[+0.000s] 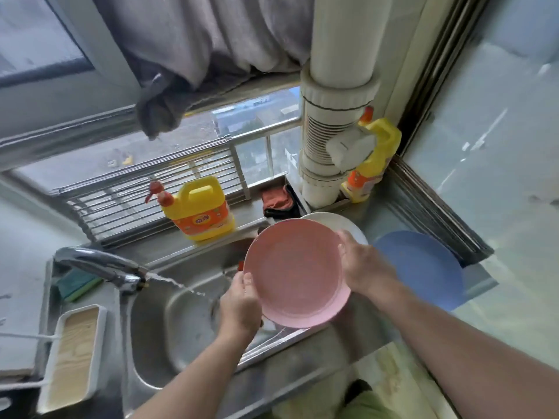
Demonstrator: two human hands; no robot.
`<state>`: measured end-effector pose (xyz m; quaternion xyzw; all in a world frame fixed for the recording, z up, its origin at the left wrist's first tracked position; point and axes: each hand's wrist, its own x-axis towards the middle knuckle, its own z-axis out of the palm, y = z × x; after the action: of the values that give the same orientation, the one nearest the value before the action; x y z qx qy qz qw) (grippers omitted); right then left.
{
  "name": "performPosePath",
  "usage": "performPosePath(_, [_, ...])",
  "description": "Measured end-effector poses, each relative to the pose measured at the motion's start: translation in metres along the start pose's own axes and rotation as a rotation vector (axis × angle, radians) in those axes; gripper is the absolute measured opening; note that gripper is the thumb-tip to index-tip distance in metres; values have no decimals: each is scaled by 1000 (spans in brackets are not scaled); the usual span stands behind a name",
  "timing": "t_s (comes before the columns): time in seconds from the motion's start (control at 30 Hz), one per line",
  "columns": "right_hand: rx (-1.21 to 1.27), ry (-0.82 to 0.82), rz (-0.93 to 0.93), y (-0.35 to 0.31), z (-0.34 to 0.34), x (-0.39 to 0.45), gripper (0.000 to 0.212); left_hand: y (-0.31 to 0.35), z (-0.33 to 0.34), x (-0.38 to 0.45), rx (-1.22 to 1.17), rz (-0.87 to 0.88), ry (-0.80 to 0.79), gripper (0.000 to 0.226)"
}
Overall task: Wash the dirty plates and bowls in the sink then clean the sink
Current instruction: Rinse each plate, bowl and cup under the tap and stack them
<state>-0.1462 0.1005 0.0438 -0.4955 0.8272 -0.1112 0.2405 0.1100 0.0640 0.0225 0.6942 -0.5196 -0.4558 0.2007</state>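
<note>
I hold a pink plate (295, 272) above the right part of the steel sink (169, 325), tilted toward me. My left hand (240, 303) grips its lower left rim, and my right hand (361, 264) grips its upper right rim. Behind it a white plate (341, 223) shows partly. A blue plate (423, 267) lies on the counter to the right. The tap (99, 266) at the left runs, its stream falling into the basin left of the pink plate.
A yellow dish-soap jug (201, 208) stands on the ledge behind the sink, a second yellow bottle (373, 160) by the white pipe (334, 122). An orange cloth (276, 199) lies between them. A green sponge (78, 284) and a white tray (74, 358) are at the left.
</note>
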Motion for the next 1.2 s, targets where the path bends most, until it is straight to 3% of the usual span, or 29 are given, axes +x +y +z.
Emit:
performPosePath(0.07, [-1,19,67,54,-16,7,37,37,43,-14,52,96,-29,19])
performPosePath(0.23, [-130,10,277,180,-60,7,32,97,159,-47,179,194,-206,42])
performPosePath(0.33, [-130,0,443,229,-73,11,28,108,216,-58,395,245,-331,41])
performPosePath(0.5, [-41,-59,534,261,-63,16,10,107,255,-50,533,174,-348,39])
performPosePath(0.63, [-65,-77,431,275,-54,17,17,93,265,-36,644,204,-334,46])
performPosePath(0.7, [-99,-63,400,273,-62,13,20,91,260,-34,573,185,-375,46])
performPosePath(0.77, [-151,-8,382,266,-69,13,29,97,247,-33,414,204,-299,41])
performPosePath(0.8, [-165,33,350,258,-73,13,32,98,238,-30,451,258,-271,40])
performPosePath(0.9, [-81,110,108,219,-69,20,24,92,201,-12,456,327,-148,36])
performPosePath(0.97, [7,50,-12,178,-57,29,22,80,173,10,387,279,-2,36])
performPosePath(1.07, [98,-96,-24,119,-29,46,32,62,130,40,416,81,161,44])
performPosePath(1.13, [76,-215,49,91,-12,56,42,51,110,51,391,-31,131,48])
performPosePath(1.2, [4,-285,139,74,0,64,43,43,99,57,419,-32,37,36])
